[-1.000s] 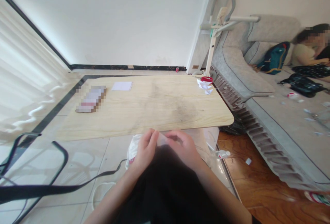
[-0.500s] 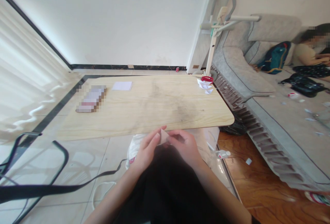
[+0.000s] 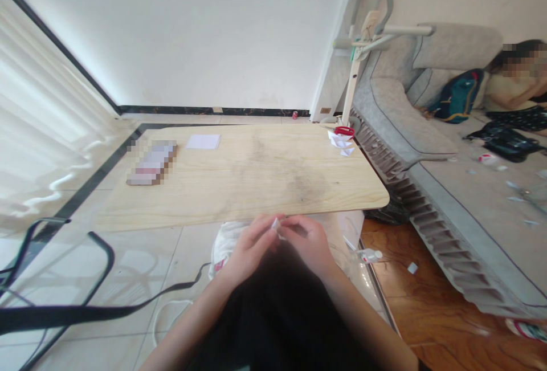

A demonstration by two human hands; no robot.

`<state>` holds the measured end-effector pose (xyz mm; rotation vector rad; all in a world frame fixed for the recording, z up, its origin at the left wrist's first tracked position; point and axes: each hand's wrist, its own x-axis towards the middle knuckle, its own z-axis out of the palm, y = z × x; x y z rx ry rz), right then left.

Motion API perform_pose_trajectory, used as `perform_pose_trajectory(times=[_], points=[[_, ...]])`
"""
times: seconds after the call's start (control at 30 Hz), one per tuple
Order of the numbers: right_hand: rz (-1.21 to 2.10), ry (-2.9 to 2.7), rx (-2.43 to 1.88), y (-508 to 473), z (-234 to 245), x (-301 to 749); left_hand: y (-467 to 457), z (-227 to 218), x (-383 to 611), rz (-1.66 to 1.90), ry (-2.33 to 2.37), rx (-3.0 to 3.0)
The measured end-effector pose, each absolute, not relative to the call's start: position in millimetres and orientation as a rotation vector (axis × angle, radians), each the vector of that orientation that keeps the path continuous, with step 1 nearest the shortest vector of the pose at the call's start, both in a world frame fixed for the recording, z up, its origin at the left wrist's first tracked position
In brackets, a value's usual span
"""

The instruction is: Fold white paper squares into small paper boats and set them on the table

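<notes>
My left hand and my right hand meet just below the near edge of the wooden table. Both pinch a small folded piece of white paper between their fingertips; most of it is hidden by the fingers. Under the hands lies my dark lap. On the table's far side lie a white paper sheet and a pixelated flat object. At the far right corner sit a few small folded white paper shapes beside a red-rimmed item.
A grey sofa runs along the right, with a teal backpack and a seated person on it. A white stand rises by the table's far corner. Black straps and a white plastic bag lie on the tiled floor.
The paper showed as a wider flap between my fingers earlier; now it is folded smaller and only a tip shows. Both hands moved slightly closer together.
</notes>
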<state>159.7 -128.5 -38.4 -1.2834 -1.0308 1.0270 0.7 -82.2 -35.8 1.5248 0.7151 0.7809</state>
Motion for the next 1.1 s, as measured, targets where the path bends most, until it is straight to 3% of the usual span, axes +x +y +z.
perform_pose_trajectory(times=[0.87,1.1], points=[[0.855,-1.205,-1.363,-131.2,-30.8,161.6,-80.9,-31.8,3.9,0.856,0.795,1.531],[0.952,-1.1,-1.33,-129.9,-35.8,165.6,-78.3,-29.9,1.2,0.844,0.973,1.667]])
